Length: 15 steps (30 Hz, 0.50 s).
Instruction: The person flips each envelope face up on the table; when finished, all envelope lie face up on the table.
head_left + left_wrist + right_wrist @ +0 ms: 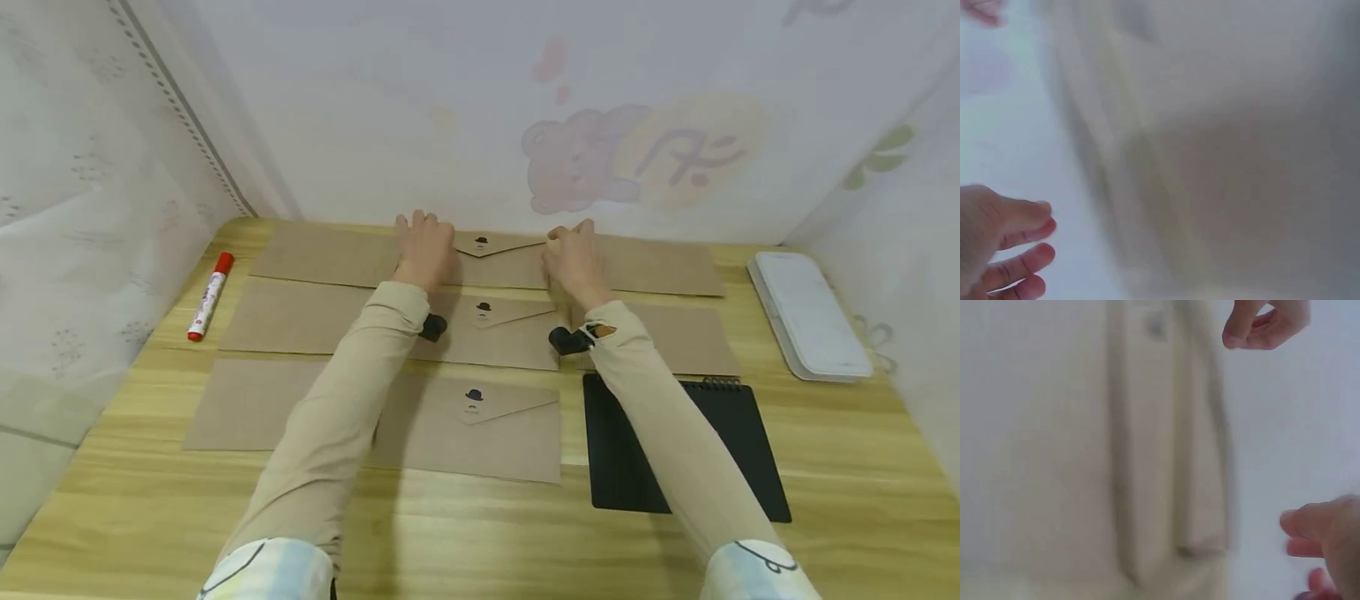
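1 red-capped marker (pixel 211 296) at left, 1 black spiral notebook (pixel 615 458), 1 white case (pixel 812 315) at right, wood-grain tabletop (pixel 510 542), bear-print backdrop (pixel 577 162)

The brown envelopes (pixel 517 442) are showing smooth, matt paper, while the tabletop (pixel 480 542) beneath is displaying a wood-grain surface with a soft sheen. The notebook (pixel 617 458) is presenting a flat black, matt cover, and the marker (pixel 211 297) and white case (pixel 810 312) are exhibiting smooth, plastic-looking shells, faintly glossy. The sleeves (pixel 330 425) are forming creases in matt cloth; the printed wall sheet (pixel 375 125) is appearing matt, its cloth or film indistinguishable.
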Motion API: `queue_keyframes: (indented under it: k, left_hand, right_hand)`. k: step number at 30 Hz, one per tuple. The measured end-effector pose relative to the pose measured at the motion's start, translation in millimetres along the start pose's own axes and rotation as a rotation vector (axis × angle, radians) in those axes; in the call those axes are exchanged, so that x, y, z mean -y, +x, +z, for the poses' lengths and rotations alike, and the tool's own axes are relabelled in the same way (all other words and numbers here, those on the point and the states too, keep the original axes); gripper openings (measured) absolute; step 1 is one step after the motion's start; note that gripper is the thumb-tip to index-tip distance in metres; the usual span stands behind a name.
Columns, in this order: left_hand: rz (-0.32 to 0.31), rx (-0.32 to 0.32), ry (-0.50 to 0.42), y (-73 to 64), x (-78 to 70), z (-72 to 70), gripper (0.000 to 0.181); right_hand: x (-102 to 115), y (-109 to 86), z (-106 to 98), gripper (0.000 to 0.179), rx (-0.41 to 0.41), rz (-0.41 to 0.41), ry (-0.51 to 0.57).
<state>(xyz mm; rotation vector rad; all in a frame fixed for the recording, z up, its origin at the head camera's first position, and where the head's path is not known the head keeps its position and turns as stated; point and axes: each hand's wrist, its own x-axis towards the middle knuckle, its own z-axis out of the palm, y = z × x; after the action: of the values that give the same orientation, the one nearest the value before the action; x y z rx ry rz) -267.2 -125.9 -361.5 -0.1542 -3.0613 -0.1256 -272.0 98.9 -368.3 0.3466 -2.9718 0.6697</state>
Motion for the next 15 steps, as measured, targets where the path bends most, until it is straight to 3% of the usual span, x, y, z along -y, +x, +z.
queue_keyframes:
  k: [3,5,7,9,12,15]
  left_hand:
    - [0.019,-0.067,-0.282,0.9,-22.2,-28.5,0.018]
    - [0.054,-0.099,-0.488,-5.7,-37.9,-44.5,0.019]
    - [0.11,-0.092,-0.67,-19.3,-49.5,-54.7,0.018]
    - [0.155,-0.044,-0.799,-37.7,-54.8,-59.5,0.018]
    - [0.148,0.022,-0.895,-64.4,-56.4,-58.1,0.021]
    - [0.115,0.051,-0.88,-79.5,-69.5,-41.7,0.026]
  right_hand:
    - [-23.5,-12.9,-32.6,0.037,0.056,0.0,0.107]
    - [-44.3,-27.9,-53.3,0.038,0.096,-0.008,0.174]
    - [-64.7,-46.6,-73.3,0.041,0.155,-0.006,0.214]
    - [-82.5,-67.7,-93.4,0.045,0.202,-0.01,0.2]
    - [-104.3,-101.4,-119.4,0.052,0.256,-0.002,0.152]
    - [-133.4,-132.1,-131.9,0.052,0.27,0.0,0.12]
